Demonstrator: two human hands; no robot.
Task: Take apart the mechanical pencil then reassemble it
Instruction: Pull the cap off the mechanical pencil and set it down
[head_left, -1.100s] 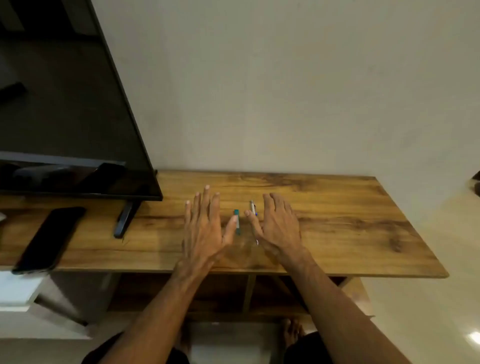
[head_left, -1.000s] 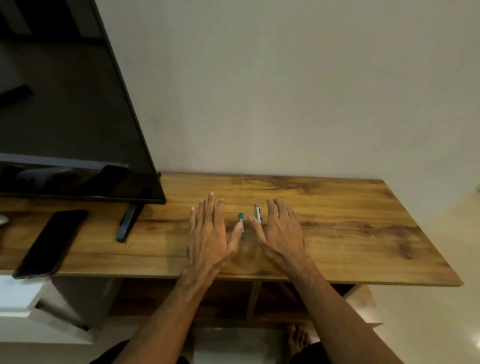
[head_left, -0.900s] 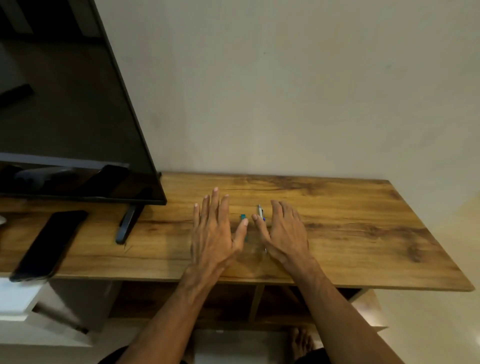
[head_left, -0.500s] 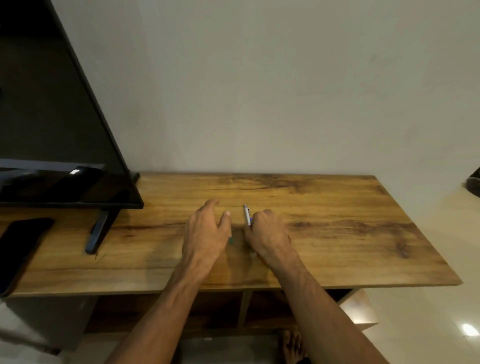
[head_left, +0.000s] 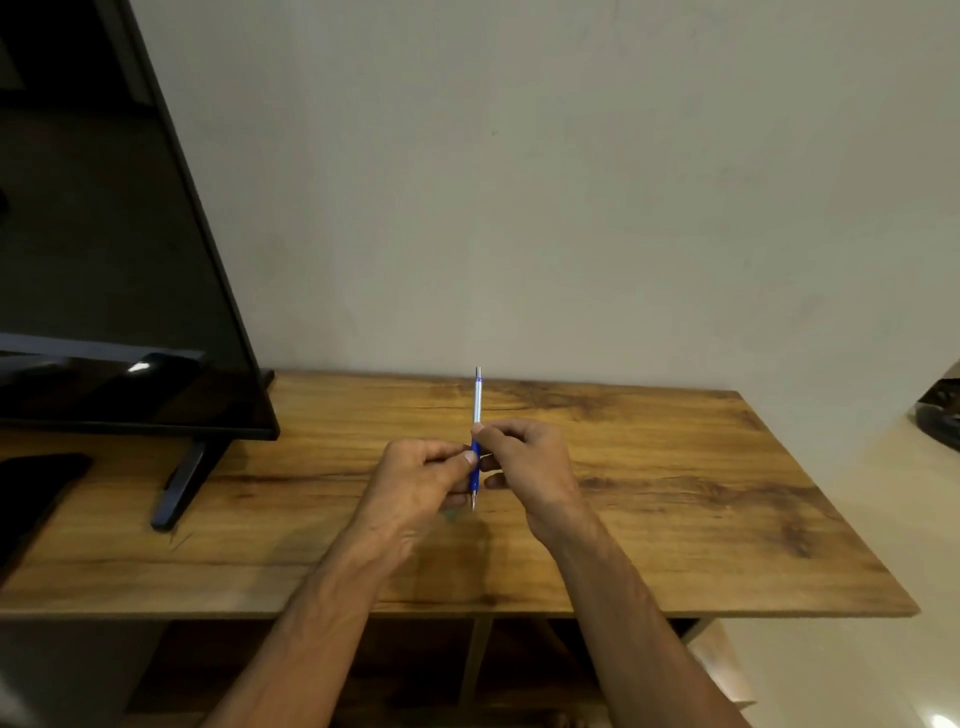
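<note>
Both hands are raised over the middle of the wooden table (head_left: 675, 519), and the mechanical pencil (head_left: 477, 410) is held between them, standing nearly upright, clear of the tabletop. Silver upper barrel and cap end project well above the fingers; blue grip section sits at finger level; the metal tip points down and shows just below the hands. Left hand (head_left: 415, 486): fingers curled inward, thumb and forefinger tips pressed together on the left side of the blue grip section, pinching it. Right hand (head_left: 524, 467): fingers also curled, thumb and forefinger closed on the barrel from the right, slightly higher than the left pinch, at about the junction of blue and silver. The remaining fingers of both hands are folded toward the palms, not spread. A faint teal patch shows under the left hand near the tabletop; what it is cannot be told. Whether the pencil's parts are already loosened cannot be told either; it reads as one piece. To the left on the table stands a dark television (head_left: 104, 260) on its black foot (head_left: 182, 488), and a dark phone (head_left: 36, 493) lies flat at the table's left edge. A plain wall (head_left: 571, 182) lies behind the table.
</note>
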